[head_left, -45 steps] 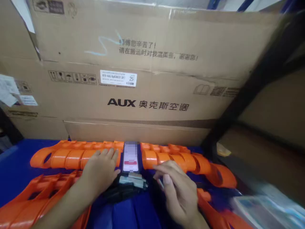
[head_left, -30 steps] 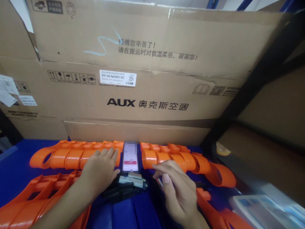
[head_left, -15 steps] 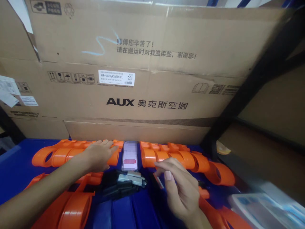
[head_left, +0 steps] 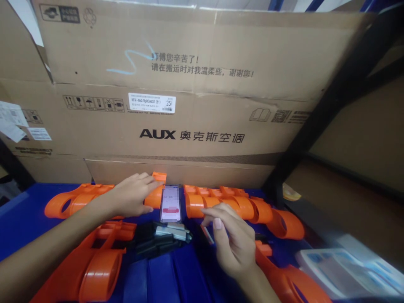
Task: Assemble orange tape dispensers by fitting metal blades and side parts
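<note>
My left hand (head_left: 134, 195) is closed on an orange plastic part (head_left: 159, 176) with a curved band. The part's top tab stands above the rest of the back row, beside a phone (head_left: 170, 204). My right hand (head_left: 233, 237) hovers with fingers loosely curled, thumb and index finger apart, and nothing visible between them. It is just in front of the right row of orange curved parts (head_left: 244, 208). A dark item with a red and white edge (head_left: 207, 234) lies below its index finger. More orange parts (head_left: 97, 273) lie under my left forearm.
Black and silver pieces (head_left: 170, 233) lie in front of the phone, above blue blocks (head_left: 160, 277). A large cardboard panel (head_left: 195, 147) stands behind the blue surface (head_left: 19, 214). At right are a black frame post (head_left: 277, 185) and a clear plastic box (head_left: 344, 269).
My left hand has closed on the orange part at the right end of the left row and raised it slightly. My right hand keeps nearly the same pose; the view has shifted a little.
</note>
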### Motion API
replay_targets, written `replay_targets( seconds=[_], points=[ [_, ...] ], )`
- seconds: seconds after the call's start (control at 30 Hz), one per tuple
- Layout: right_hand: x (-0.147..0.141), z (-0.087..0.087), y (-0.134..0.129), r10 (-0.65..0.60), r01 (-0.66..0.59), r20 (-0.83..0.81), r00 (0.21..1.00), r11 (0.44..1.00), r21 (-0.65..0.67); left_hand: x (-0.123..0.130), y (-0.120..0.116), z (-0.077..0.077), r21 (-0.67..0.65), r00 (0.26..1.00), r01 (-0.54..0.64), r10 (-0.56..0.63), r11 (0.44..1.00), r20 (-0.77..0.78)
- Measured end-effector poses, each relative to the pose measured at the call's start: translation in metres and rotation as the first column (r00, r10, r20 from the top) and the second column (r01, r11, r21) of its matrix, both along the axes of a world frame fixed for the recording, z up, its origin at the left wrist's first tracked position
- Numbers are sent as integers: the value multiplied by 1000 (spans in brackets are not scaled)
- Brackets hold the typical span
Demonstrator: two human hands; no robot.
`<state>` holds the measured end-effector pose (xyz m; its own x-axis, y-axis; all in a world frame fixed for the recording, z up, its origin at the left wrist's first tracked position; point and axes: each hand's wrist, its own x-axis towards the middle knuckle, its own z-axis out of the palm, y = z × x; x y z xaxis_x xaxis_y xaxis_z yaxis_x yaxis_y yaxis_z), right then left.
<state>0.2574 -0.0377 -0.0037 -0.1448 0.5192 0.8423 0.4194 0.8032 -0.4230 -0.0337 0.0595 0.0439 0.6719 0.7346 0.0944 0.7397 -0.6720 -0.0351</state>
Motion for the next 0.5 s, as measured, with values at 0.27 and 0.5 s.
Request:
replay_targets(
  seconds=[0.27, 0.5],
  points=[
    [-11, -2, -1, -58, -76, -322, 945, 919, -388, 13, -96, 12, 318, 938, 90, -187, 944, 290],
    [-25, 6, -6, 166, -456, -445, 880, 561, -691, 25, -149, -30, 380, 844, 245, -389, 892, 369]
  ],
)
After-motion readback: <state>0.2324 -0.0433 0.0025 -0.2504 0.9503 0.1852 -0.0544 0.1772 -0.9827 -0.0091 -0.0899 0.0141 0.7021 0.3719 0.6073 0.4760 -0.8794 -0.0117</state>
